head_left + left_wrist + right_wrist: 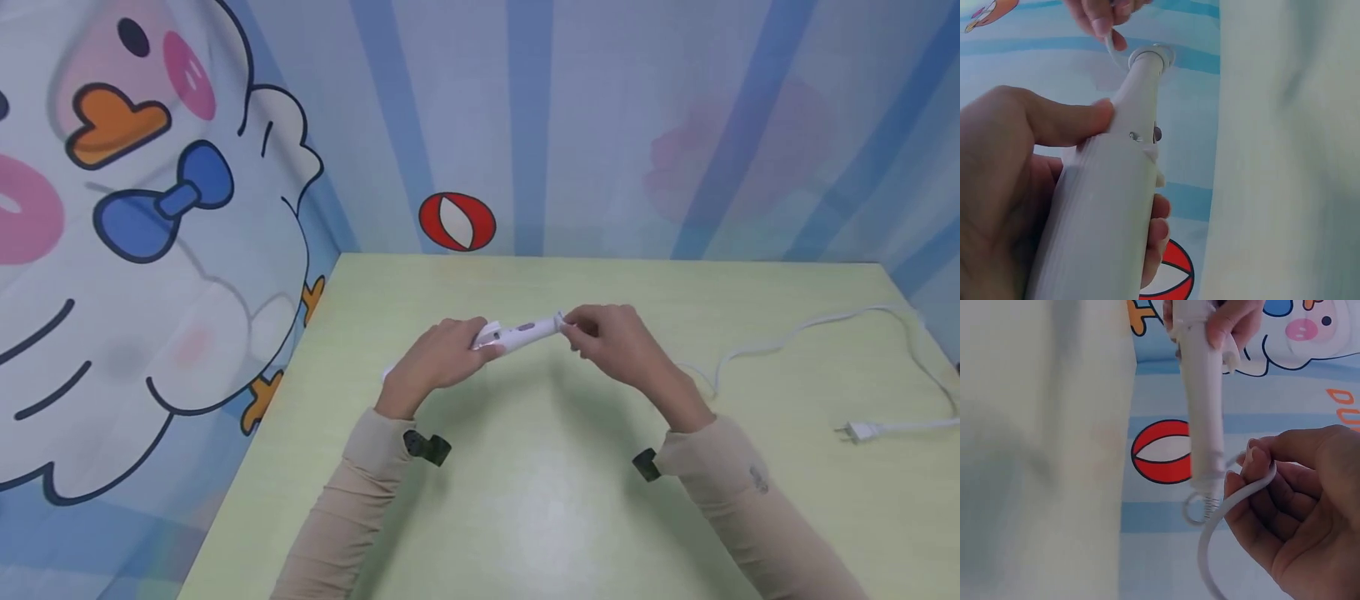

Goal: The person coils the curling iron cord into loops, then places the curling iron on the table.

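My left hand (446,354) grips a white curling iron (528,333) above the table, fingers round its thicker ribbed section (1100,206) and thumb along the narrower handle. A small grey oval panel shows on the handle in the head view. The handle's far end carries a hanging ring (1194,509) and a coiled cord sleeve in the right wrist view. Just beyond that end, my right hand (611,337) pinches the white power cord (1205,550) between thumb and fingers. In the head view the left hand hides much of the iron, with only its tip showing past the wrist.
The rest of the cord (810,323) loops over the right side of the pale table (525,517). Its two-pin plug (861,431) lies near the right edge. Behind the table hangs a striped cartoon backdrop (600,125), which also covers the left side.
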